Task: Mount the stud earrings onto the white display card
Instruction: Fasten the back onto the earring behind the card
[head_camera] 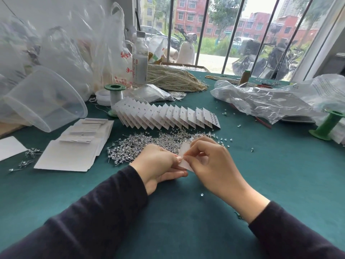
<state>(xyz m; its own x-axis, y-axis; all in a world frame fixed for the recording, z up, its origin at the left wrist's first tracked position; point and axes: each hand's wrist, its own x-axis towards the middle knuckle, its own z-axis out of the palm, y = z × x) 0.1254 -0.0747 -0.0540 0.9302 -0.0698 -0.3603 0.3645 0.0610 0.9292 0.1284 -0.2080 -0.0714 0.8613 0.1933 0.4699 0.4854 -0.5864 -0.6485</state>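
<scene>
A small white display card (183, 153) is held upright over the green table, between both hands. My left hand (160, 166) grips its lower left edge with thumb and fingers. My right hand (209, 161) pinches at the card's left edge with thumb and forefinger; whatever is between those fingertips is too small to see. A loose heap of stud earrings (147, 144) lies just behind the hands. Beyond it a fanned row of filled display cards (166, 116) leans across the table.
Stacks of blank white cards (74, 146) lie at the left beside an overturned clear plastic tub (43, 98). Plastic bags (261, 101), green spools (325, 126), a bottle (140, 58) and pearl strands (173, 77) crowd the back. Small clear earring backs (225, 141) dot the cloth.
</scene>
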